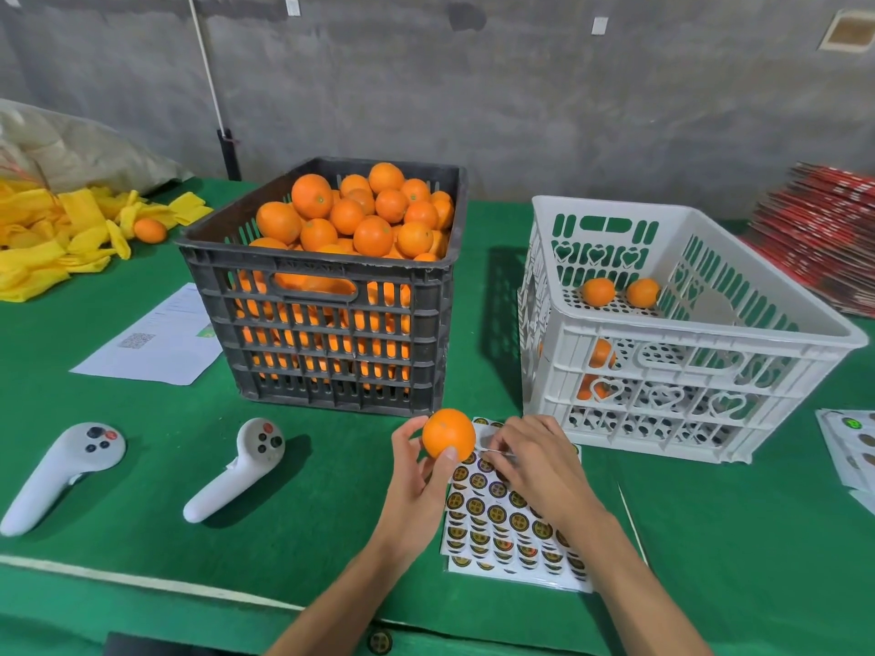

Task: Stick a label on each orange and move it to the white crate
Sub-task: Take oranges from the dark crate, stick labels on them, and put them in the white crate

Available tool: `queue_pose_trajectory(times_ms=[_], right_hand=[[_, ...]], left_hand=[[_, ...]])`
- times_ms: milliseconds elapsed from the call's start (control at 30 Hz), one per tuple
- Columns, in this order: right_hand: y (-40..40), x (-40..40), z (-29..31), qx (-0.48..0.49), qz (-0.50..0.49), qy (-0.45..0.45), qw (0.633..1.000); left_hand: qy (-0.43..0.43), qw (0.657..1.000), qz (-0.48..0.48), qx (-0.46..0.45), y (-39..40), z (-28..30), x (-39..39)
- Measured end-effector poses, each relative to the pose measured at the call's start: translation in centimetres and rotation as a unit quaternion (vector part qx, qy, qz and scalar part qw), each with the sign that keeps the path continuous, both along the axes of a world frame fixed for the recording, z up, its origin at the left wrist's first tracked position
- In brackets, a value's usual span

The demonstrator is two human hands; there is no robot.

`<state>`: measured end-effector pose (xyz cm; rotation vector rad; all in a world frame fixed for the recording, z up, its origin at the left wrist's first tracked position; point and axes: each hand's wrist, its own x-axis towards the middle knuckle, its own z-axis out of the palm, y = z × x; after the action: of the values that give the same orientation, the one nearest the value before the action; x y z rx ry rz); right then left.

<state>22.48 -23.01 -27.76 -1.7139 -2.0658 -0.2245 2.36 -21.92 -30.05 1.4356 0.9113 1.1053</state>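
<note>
The left hand (416,471) gripped an orange (448,434) above the label sheet (502,518) near the surface's front edge; the right hand's (535,461) fingers pinched at the sheet, beside the white crate (663,371).

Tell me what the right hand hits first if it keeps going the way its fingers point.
Probably the orange held in the left hand; the right hand points leftward at it over the sticker sheet.

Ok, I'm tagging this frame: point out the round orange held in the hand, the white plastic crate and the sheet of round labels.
round orange (448,433), head view, front of peel.
white plastic crate (663,331), head view, near rim.
sheet of round labels (497,527), head view, middle rows.
</note>
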Motion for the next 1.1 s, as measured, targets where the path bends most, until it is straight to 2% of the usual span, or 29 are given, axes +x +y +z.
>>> queue_pose_trajectory(times_ms=[233, 400, 700, 767, 900, 1033, 1100], right_hand=[[0.1, 0.2, 0.2, 0.028, 0.028, -0.061, 0.997], [-0.1, 0.3, -0.3, 0.032, 0.040, -0.057, 0.997], [0.0, 0.7, -1.3, 0.155, 0.096, -0.090, 0.979], [-0.1, 0.9, -1.6, 0.163, 0.104, -0.075, 0.978], [-0.1, 1.1, -1.9, 0.139, 0.109, 0.009, 0.984], [0.0, 1.2, -2.1, 0.145, 0.145, -0.051, 0.977], [0.0, 1.3, -2.0, 0.138, 0.142, -0.034, 0.980]], left_hand=[[0.005, 1.000, -0.004, 0.012, 0.0, 0.0, 0.0], [0.005, 1.000, 0.000, 0.009, 0.0, 0.0, 0.0], [0.013, 1.000, 0.001, 0.006, 0.1, -0.1, -0.1], [0.014, 1.000, 0.001, 0.004, 0.2, -0.1, -0.1], [0.022, 1.000, 0.009, -0.003, 0.1, -0.1, 0.0], [0.040, 0.999, 0.007, -0.014, 0.2, -0.1, 0.2], [0.050, 0.999, 0.007, -0.019, 0.3, -0.1, 0.2]])
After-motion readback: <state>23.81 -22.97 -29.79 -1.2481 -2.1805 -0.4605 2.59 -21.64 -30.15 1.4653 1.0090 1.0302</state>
